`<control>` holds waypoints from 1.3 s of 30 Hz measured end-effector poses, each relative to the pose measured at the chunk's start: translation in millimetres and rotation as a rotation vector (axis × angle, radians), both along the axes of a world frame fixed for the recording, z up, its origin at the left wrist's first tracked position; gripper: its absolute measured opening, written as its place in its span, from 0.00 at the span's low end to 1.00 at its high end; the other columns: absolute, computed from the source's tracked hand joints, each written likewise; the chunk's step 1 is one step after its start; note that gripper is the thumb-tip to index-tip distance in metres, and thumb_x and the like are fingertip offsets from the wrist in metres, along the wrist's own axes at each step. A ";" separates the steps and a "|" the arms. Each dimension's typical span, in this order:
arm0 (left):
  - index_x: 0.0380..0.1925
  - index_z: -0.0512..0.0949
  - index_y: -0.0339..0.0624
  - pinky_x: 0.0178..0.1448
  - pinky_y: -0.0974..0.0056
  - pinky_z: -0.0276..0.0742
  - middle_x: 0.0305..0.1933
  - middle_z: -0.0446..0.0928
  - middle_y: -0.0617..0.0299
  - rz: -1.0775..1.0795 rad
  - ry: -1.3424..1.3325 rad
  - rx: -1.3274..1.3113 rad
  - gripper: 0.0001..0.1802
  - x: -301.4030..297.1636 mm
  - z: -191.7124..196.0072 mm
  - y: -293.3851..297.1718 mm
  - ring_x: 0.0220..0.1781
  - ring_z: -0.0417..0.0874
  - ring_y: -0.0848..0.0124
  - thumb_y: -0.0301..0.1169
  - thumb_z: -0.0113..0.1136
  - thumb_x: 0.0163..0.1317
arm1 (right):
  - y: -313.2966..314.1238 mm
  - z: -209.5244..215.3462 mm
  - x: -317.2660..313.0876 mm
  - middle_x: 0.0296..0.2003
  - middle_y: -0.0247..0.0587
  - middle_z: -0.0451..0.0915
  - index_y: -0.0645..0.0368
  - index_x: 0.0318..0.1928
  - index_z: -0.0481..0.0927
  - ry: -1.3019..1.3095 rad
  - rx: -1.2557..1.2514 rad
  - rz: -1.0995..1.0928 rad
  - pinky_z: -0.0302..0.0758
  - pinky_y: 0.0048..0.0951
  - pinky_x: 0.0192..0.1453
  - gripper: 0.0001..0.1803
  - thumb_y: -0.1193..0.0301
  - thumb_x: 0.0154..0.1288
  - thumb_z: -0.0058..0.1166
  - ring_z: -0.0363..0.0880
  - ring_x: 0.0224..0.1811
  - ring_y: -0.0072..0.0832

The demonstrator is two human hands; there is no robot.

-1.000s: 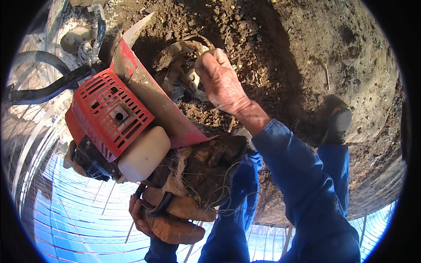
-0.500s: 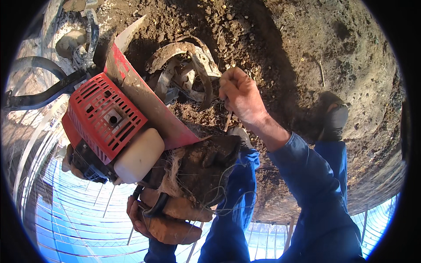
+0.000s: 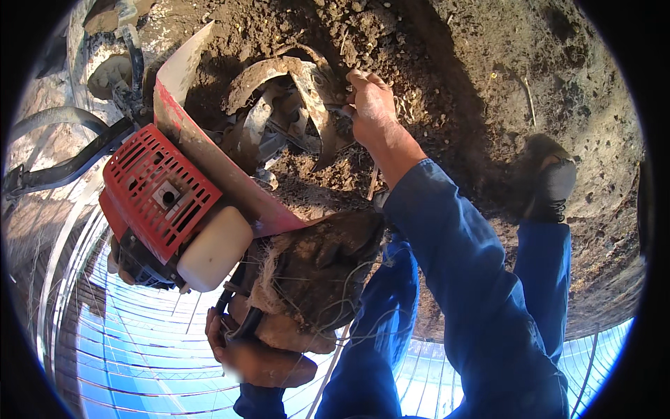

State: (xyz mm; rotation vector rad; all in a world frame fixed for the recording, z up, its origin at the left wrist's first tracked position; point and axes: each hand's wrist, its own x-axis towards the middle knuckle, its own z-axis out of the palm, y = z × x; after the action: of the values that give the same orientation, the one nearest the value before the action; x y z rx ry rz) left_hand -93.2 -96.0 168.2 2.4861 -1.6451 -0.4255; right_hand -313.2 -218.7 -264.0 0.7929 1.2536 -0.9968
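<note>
A small tiller lies tipped over, with its red slotted engine cover [image 3: 162, 192], pale tank [image 3: 216, 250] and long red guard [image 3: 209, 143]. Beyond the guard, curved tines [image 3: 300, 101] are caked in soil. My right hand [image 3: 375, 112] is at the right side of the tines, fingers bent in toward the thumb; what they pinch, if anything, is hidden. Lower left, my left hand [image 3: 215, 335] curls its fingers round a black handle [image 3: 244, 325], beside brown, soil-stained padded pieces [image 3: 279, 363]. A dark dirty cloth [image 3: 328, 265] with frayed fibres and loose strings hangs over the machine near my knee.
Loose, clumpy soil [image 3: 412, 42] surrounds the tines. Bent black bars [image 3: 70, 157] reach out at the left. My shoe [image 3: 558, 181] stands on the ground at the right, by a thin dry stalk [image 3: 528, 101]. Ribbed blue-white sheeting [image 3: 153, 349] shows along the bottom.
My right hand has moved up a little along the tines' right side, and its forearm reaches farther in. The tiller appears shifted slightly left in view. My left hand stays at the handle.
</note>
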 end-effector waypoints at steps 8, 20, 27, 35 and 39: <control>0.61 0.76 0.35 0.84 0.48 0.66 0.75 0.69 0.43 0.101 0.113 -0.044 0.41 -9.8 2.0 -3.1 0.79 0.68 0.51 0.64 0.31 0.82 | 45.9 17.5 -20.2 0.24 0.27 0.73 0.52 0.41 0.78 -0.262 -0.474 0.132 0.67 0.28 0.22 0.08 0.66 0.82 0.56 0.66 0.21 0.18; 0.54 0.77 0.35 0.73 0.55 0.80 0.65 0.80 0.45 -0.161 -0.237 -0.058 0.12 19.6 2.6 0.7 0.69 0.81 0.52 0.32 0.55 0.81 | 144.2 14.0 53.1 0.62 0.47 0.83 0.54 0.72 0.76 -0.464 -0.723 0.824 0.81 0.43 0.59 0.27 0.51 0.84 0.55 0.83 0.60 0.35; 0.47 0.76 0.32 0.60 0.61 0.86 0.55 0.85 0.45 -0.551 -0.531 -0.224 0.13 45.7 -13.5 -3.9 0.54 0.89 0.54 0.33 0.52 0.81 | 101.1 -9.4 117.9 0.62 0.47 0.80 0.56 0.71 0.73 -0.720 -0.671 0.414 0.77 0.47 0.64 0.33 0.44 0.82 0.54 0.79 0.55 0.35; 0.48 0.76 0.32 0.60 0.60 0.85 0.55 0.84 0.45 -0.270 -0.567 -0.146 0.12 41.4 -15.2 -9.7 0.55 0.89 0.54 0.32 0.52 0.81 | 70.5 -25.6 208.7 0.36 0.27 0.82 0.49 0.53 0.82 -0.027 -0.587 0.182 0.74 0.28 0.32 0.14 0.57 0.77 0.67 0.74 0.28 0.19; 0.48 0.76 0.31 0.61 0.60 0.85 0.56 0.84 0.45 -0.259 -0.586 -0.137 0.12 40.0 -22.9 -11.5 0.55 0.89 0.54 0.32 0.52 0.81 | 71.1 -43.7 239.5 0.37 0.27 0.81 0.50 0.53 0.82 -0.252 -0.548 -0.371 0.74 0.28 0.34 0.13 0.60 0.76 0.68 0.76 0.35 0.18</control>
State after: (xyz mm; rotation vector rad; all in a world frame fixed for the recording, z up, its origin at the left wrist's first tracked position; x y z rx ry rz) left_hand -53.3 -107.4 145.2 2.4366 -2.1177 0.4305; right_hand -73.7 -147.6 -307.7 0.6975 0.5770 -1.4106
